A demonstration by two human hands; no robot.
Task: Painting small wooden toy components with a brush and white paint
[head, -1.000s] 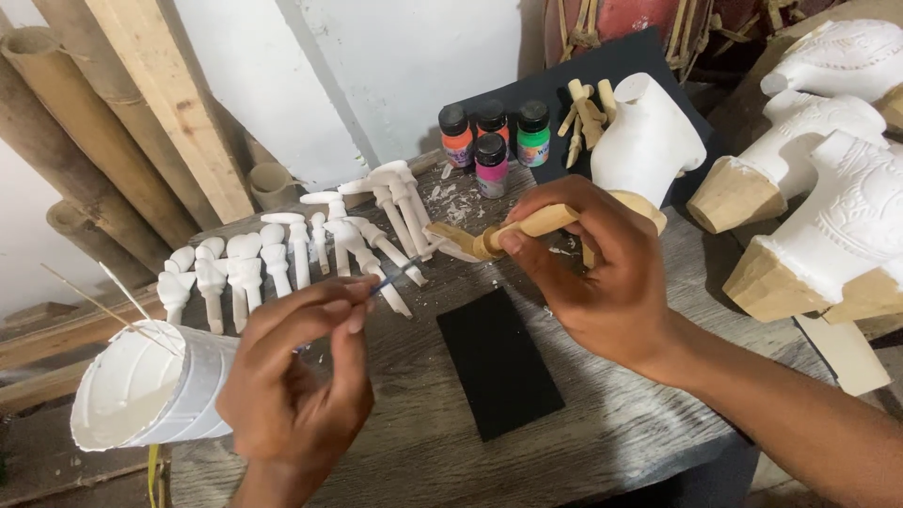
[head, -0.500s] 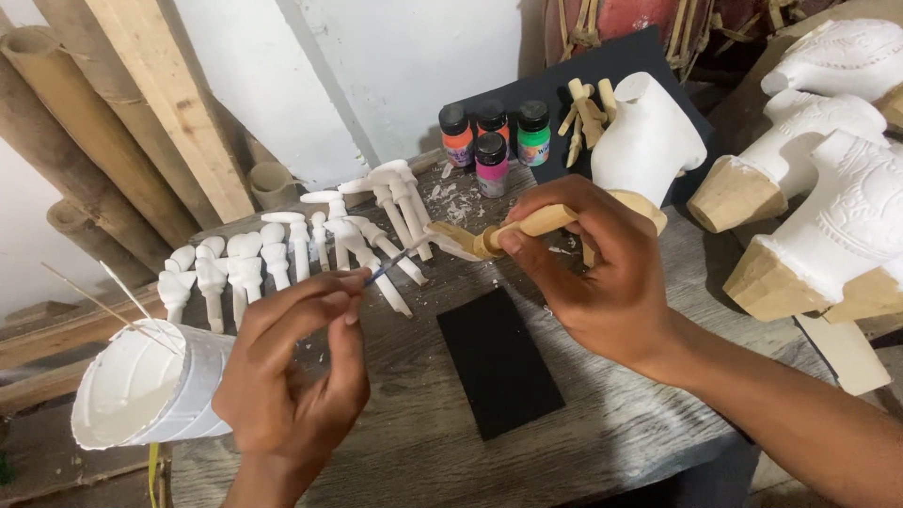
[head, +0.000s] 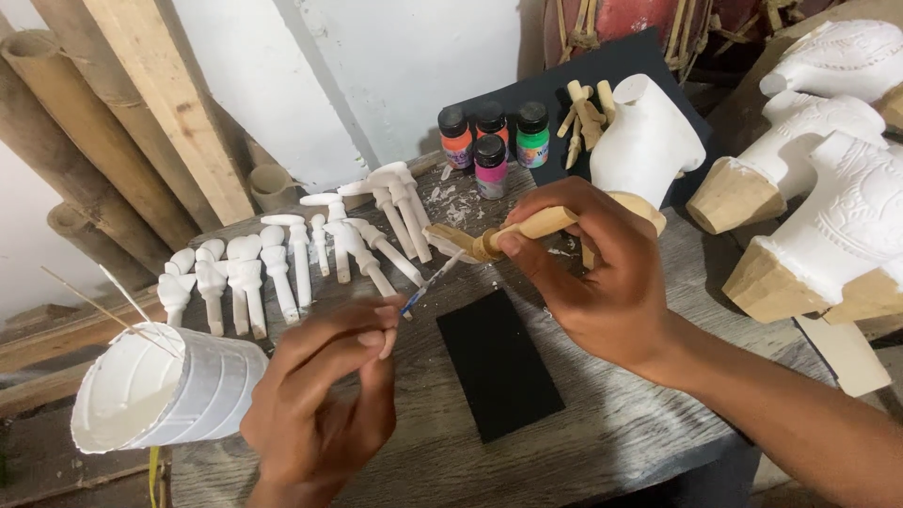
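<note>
At the near edge of the wooden table (head: 621, 423), a thin paintbrush (head: 425, 285) is pinched between thumb and fingertips of the left hand (head: 324, 395), its bristles angled up toward the flat end of an unpainted wooden limb piece (head: 499, 240). That piece is gripped in the closed fingers of the right hand (head: 593, 282), held just above the table, over the top edge of a black rectangular slab (head: 499, 362). For a clean coat, it would seem best that the piece be kept steady and turned slowly while the brush is drawn in light, short strokes, so the white is not smeared onto the holding fingers. To the left, a white-coated cup (head: 160, 395) is seen lying on its side; beyond, rows of white-painted limb pieces (head: 282, 268) are laid out, then small paint bottles (head: 494, 141), a white torso form (head: 644, 141) and larger white carved figures (head: 837, 216) at the right. Compared with half a second ago, the brush tip has been brought closer to the piece; everything else is unchanged.
</note>
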